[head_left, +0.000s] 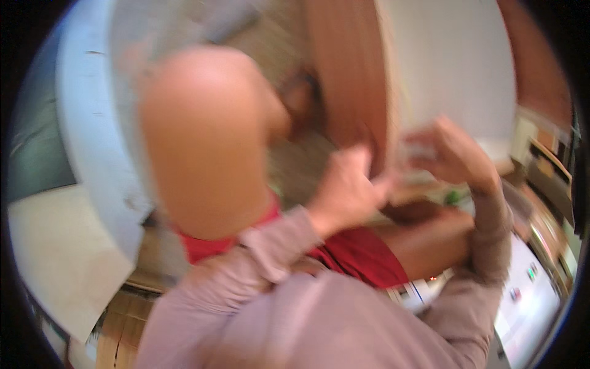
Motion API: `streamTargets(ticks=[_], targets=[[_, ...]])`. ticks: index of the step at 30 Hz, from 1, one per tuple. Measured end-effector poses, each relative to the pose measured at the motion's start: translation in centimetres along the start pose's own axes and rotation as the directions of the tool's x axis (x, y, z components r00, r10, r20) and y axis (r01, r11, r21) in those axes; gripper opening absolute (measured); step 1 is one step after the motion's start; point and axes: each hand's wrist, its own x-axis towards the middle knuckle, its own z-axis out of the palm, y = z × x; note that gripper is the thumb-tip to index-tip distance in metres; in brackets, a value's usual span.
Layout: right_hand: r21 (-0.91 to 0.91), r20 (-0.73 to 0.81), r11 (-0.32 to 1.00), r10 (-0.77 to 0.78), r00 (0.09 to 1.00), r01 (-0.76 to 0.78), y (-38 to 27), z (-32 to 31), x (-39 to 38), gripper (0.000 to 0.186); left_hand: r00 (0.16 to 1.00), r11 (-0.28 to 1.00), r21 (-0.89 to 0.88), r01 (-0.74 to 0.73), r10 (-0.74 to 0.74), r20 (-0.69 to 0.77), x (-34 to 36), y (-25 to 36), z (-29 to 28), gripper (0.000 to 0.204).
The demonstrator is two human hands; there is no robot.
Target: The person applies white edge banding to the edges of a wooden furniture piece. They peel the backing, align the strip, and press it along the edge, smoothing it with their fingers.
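Motion blurs the whole picture. My left hand [350,192] is at the middle, beside the lower part of a curved brown wooden panel [350,67]. Its fingers are smeared, and whether it touches the panel or grips anything I cannot tell. To its right, my right hand [453,152] is raised in front of a large pale surface [455,67]. Its fingers look bent and apart, with nothing visible between them. Both arms wear mauve sleeves. My raised bare knee [206,123] fills the left of the middle, and red shorts [362,255] show below the hands.
A long pale blue-white band [92,123] curves down the left side. Below it is a cream panel [67,252]. At the lower right, a white surface [528,307] carries small coloured items. A small green thing [453,197] lies beneath my right hand.
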Motion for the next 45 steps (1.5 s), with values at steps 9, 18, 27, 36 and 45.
streamTargets(ticks=[9, 18, 27, 36, 45], targets=[[0.155, -0.047, 0.986, -0.048, 0.998, 0.054, 2.5, 1.4, 1.7, 0.041, 0.989, 0.998, 0.067, 0.010, -0.020, 0.145, 1.1, -1.9, -0.1, 0.078], [0.248, -0.176, 0.963, -0.061, 0.982, 0.104, 0.9, 0.5, 0.1, 0.038, 0.971, 0.997, 0.060, 0.042, -0.055, 0.231, 2.0, -2.2, -0.6, 0.095], [0.174, -0.090, 0.982, -0.062, 0.994, 0.077, 1.1, 0.2, 0.9, 0.037, 0.980, 0.974, 0.224, 0.026, -0.069, 0.189, 2.0, -0.6, -0.9, 0.075], [0.254, -0.051, 0.959, -0.114, 0.992, 0.123, 1.7, 0.3, 1.7, 0.035, 0.989, 0.969, 0.245, -0.004, -0.032, 0.143, 1.9, 0.1, -1.0, 0.076], [0.176, 0.063, 0.981, -0.089, 0.994, 0.077, 1.3, -1.9, 1.1, 0.057, 1.000, 0.968, 0.252, 0.001, -0.006, 0.019, 1.1, 0.8, 0.1, 0.077]])
